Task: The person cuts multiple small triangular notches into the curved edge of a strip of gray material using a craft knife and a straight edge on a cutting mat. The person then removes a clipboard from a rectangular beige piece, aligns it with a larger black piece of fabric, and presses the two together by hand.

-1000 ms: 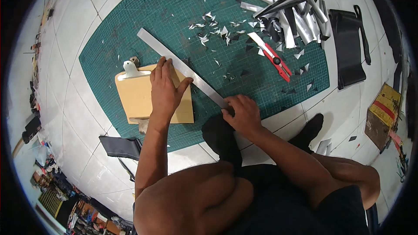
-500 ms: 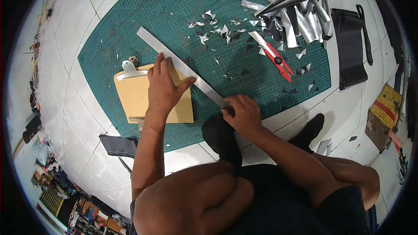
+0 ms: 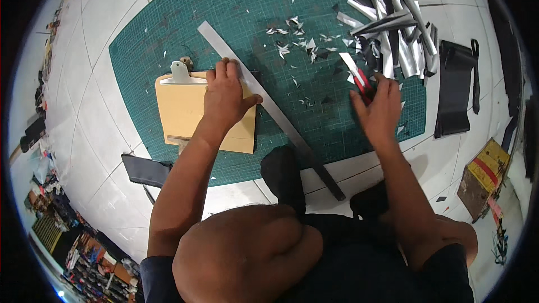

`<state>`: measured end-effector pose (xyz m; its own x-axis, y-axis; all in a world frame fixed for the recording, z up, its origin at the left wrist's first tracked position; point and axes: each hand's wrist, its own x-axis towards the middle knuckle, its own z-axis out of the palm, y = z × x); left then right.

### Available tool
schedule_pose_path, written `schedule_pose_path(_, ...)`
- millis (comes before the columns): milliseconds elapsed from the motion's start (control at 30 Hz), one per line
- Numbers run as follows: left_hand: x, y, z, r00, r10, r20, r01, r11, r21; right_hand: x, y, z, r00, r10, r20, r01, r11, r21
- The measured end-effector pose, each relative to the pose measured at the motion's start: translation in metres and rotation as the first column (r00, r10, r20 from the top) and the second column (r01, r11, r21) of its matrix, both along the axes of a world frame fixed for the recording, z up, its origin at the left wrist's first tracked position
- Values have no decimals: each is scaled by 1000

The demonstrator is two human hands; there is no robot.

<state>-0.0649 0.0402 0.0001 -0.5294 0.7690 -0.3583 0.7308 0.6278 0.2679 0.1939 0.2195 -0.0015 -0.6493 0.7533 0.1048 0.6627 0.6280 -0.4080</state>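
My left hand [image 3: 227, 92] lies over the right side of a tan clipboard [image 3: 182, 109], its fingertips and outstretched thumb along the edge of a long metal ruler [image 3: 279, 118]. The ruler slants across the green cutting mat [image 3: 314, 98], and its darker near end reaches past the mat beside my foot. At the right, my right hand [image 3: 383, 109] is over a red utility knife [image 3: 363, 82], thumb to one side of the handle and fingers to the other. Its fingers look apart. The knife's rear part is hidden under the hand.
Black and silver strips [image 3: 404, 39] are heaped at the mat's far right. Small triangular scraps [image 3: 309, 47] are scattered near the middle. A folded black piece [image 3: 453, 90] lies on tiles at right, and a dark cloth piece [image 3: 146, 170] at left. My foot [image 3: 281, 171] rests at the near edge.
My right hand has left the ruler's near end and moved right to the utility knife. The ruler's near end is now uncovered. My left hand stays at the ruler; the view has shifted slightly.
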Motion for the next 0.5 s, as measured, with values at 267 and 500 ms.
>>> schedule_pose_path(267, 1, 5, 1, 1000, -12, 9, 12, 999, -46, 18, -15, -19, 998, -63, 19, 65, 915, -398)
schedule_pose_path(500, -1, 1, 0, 999, -42, -34, 40, 998, -48, -81, -82, 14, 968, 211, 139, -56, 718, -693)
